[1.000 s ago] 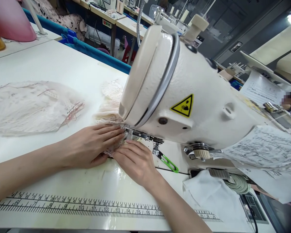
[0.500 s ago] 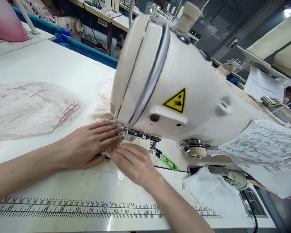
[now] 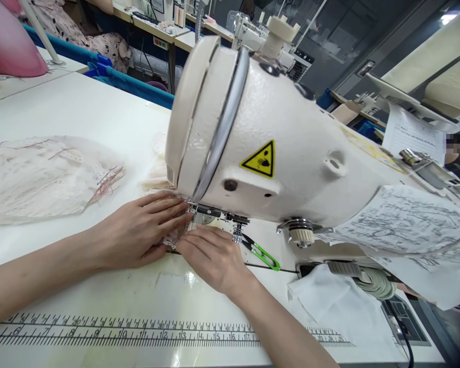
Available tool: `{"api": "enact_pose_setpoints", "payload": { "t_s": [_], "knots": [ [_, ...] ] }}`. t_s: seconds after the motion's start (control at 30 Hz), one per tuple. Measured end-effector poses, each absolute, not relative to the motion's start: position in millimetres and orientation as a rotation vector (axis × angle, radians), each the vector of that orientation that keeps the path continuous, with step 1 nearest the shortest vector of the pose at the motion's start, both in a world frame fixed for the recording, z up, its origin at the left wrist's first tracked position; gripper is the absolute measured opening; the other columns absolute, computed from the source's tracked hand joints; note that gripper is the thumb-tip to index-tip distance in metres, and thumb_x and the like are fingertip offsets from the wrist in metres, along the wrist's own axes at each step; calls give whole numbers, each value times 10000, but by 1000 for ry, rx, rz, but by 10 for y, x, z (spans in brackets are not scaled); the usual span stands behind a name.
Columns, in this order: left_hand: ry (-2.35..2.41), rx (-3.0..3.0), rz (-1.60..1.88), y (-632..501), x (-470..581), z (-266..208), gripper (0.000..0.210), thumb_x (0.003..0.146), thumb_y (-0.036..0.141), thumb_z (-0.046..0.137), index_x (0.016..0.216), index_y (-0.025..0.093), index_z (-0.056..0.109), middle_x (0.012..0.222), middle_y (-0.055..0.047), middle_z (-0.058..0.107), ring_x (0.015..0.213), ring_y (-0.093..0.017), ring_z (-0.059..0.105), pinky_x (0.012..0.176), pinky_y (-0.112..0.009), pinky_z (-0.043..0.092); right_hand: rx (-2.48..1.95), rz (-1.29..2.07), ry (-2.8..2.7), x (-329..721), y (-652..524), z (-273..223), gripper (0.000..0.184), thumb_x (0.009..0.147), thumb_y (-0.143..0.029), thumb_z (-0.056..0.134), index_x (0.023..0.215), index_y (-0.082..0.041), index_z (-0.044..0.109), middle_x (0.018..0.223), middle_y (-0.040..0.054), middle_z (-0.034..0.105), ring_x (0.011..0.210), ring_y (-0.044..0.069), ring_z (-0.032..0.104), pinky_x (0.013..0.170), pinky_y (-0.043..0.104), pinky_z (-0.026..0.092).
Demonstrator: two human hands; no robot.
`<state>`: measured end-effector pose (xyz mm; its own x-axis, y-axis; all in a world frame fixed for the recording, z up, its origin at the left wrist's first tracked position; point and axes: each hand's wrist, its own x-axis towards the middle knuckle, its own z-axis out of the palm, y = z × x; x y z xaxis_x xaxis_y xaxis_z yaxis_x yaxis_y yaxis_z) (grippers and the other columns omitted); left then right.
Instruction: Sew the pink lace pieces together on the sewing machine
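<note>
1. Head view: the left hand (image 3: 138,232) lies flat on a small piece of perforated lace fabric (image 3: 176,236), with its fingers (image 3: 172,210) stretched out and pressing it down on the white surface (image 3: 99,117), not closed around it.
2. The right hand (image 3: 210,258) lies just beside the left one, its fingers (image 3: 195,237) also extended and pressing on the same fabric, with no clenching.
3. The fabric is between both hands, directly in front of the presser foot (image 3: 199,214) of the cream sewing machine (image 3: 276,153) (most of it is hidden under the hands).
4. Green thread snips (image 3: 262,253) lie on the surface to the right of the right hand, under the machine arm.
5. A pile of pale lace pieces (image 3: 42,174) lies well apart on the left.
6. A printed ruler scale (image 3: 138,335) runs along the near edge of the surface.
</note>
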<state>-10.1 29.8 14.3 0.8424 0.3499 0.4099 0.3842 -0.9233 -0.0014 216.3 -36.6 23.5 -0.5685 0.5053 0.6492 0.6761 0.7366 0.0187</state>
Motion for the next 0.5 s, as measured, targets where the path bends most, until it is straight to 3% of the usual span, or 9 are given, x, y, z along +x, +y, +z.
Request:
{"api": "enact_pose_setpoints", "payload": {
  "t_s": [0.27, 0.5],
  "knots": [
    [-676, -2934, -632, 253, -74, 89, 518, 990, 311, 445, 1476, 199, 581, 1385, -85, 705, 1428, -292, 541, 1279, -479, 319, -1017, -310, -2435, 2272, -394, 191, 254, 985, -14, 579, 936, -215, 727, 917, -11, 781, 926, 113, 721, 893, 241, 574],
    [-682, -2914, -701, 225, -31, 118, 449, 1008, 290, 435, 1399, 205, 638, 1368, -96, 711, 1376, -299, 586, 1255, -483, 351, -1063, -312, -2406, 2325, -358, 154, 213, 1028, -104, 586, 944, -230, 736, 894, -1, 769, 871, 117, 710, 901, 254, 563]
  ]
}}
